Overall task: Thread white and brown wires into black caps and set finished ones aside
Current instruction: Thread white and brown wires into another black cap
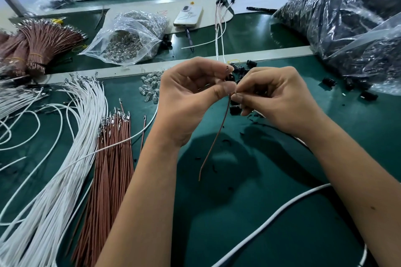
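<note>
**Both hands pinch a cap and a brown wire above the green worktop**

The left hand [191, 95] is curled, thumb and forefinger pinching a black cap [230, 77] held up over the worktop [282, 180]. The right hand [275, 97] meets it, its fingertips pinching a brown wire [214, 136] just below the cap; the wire hangs down from the pinch, its free end above the green surface. Whether the wire has entered the cap cannot be told.

Loose black caps [240, 69] lie just behind the hands. To the left lie a sheaf of white wires [71, 136] and, beside it, a sheaf of brown wires [112, 158]. Small clear bulbs [150, 86] sit near the left hand. Further back, capped wires [219, 28] lie beside a phone [187, 16], with a clear bag of metal parts [128, 39] to its left
</note>
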Motion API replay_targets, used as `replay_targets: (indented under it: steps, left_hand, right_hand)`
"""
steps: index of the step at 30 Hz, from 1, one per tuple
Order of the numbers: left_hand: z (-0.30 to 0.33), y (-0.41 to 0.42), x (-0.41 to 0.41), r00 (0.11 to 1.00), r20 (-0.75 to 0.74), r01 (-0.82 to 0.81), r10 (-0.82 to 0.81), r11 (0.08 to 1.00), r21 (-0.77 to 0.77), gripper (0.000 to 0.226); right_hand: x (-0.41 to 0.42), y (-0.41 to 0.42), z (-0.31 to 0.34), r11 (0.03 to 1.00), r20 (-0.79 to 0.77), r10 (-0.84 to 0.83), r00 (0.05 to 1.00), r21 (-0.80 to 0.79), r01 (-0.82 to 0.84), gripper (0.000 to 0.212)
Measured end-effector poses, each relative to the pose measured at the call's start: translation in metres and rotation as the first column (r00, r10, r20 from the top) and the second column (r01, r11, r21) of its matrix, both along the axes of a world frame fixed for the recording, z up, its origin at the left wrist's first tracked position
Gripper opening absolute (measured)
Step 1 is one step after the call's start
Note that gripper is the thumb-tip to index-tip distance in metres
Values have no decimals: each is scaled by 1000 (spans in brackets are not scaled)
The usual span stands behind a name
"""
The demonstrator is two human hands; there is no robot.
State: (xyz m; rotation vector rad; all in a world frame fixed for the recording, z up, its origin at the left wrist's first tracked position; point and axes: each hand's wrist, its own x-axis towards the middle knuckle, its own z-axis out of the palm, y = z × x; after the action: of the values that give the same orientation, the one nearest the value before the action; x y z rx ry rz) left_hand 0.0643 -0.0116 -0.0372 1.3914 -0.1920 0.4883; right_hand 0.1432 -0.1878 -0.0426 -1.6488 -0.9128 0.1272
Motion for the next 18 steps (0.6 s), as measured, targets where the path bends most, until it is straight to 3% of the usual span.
replay_targets:
  steps: [18]
  left_hand:
    - [2, 1, 0, 999, 12, -33, 32, 999, 24, 29]
  right_hand:
    - [0, 3, -2, 1000, 42, -18, 999, 8, 17, 16]
